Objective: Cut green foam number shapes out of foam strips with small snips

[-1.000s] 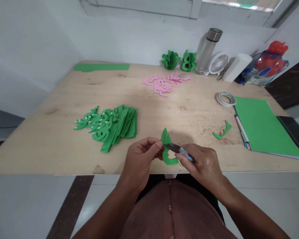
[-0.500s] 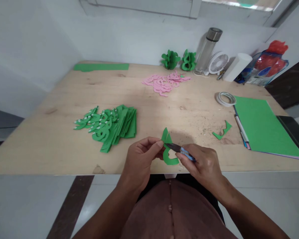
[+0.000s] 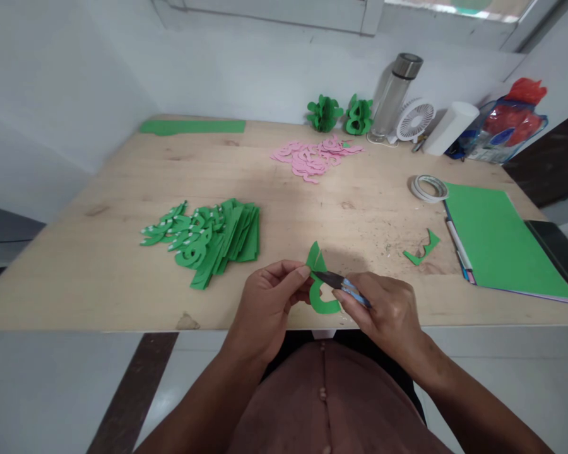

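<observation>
My left hand pinches the green cutout by its left side, near the table's front edge; long axis points away from me. Right hand, right of it, grips the snips, blades leftward, tips at the cutout's middle.

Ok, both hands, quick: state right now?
Left hand: closed, pinching the green paper cutout.
Right hand: closed around the dark-bladed cutter.
</observation>
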Demonstrator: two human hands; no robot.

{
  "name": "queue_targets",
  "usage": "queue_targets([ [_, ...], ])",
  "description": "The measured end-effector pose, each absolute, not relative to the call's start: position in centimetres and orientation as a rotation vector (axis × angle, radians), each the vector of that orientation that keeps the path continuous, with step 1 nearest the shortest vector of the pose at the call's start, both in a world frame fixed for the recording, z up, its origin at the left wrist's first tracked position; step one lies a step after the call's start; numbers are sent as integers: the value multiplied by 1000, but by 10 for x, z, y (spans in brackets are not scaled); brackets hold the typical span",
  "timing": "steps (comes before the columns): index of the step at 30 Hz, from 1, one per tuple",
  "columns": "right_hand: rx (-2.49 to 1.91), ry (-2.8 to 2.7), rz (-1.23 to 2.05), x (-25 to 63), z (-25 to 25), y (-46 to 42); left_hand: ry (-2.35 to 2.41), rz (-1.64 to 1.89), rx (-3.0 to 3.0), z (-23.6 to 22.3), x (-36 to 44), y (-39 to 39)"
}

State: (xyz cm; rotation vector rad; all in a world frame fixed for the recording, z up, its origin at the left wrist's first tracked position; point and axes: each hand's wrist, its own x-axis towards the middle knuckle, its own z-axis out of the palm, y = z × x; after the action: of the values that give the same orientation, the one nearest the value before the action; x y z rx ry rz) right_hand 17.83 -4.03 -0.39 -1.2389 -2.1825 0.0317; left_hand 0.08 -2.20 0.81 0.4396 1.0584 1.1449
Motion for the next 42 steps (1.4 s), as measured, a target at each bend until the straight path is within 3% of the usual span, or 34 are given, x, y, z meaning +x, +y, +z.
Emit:
queue_targets([
  [26,-1258,-2169,25,178,-7,-37,1061,1118,422,7,0,-22],
  [36,-1424,-1319,1040,185,-11,-33,1087,1111,460,-6,5,-22],
  [42,-1341,-1070,1347,161,-11,-25,1096,1128,561,-9,6,-23],
])
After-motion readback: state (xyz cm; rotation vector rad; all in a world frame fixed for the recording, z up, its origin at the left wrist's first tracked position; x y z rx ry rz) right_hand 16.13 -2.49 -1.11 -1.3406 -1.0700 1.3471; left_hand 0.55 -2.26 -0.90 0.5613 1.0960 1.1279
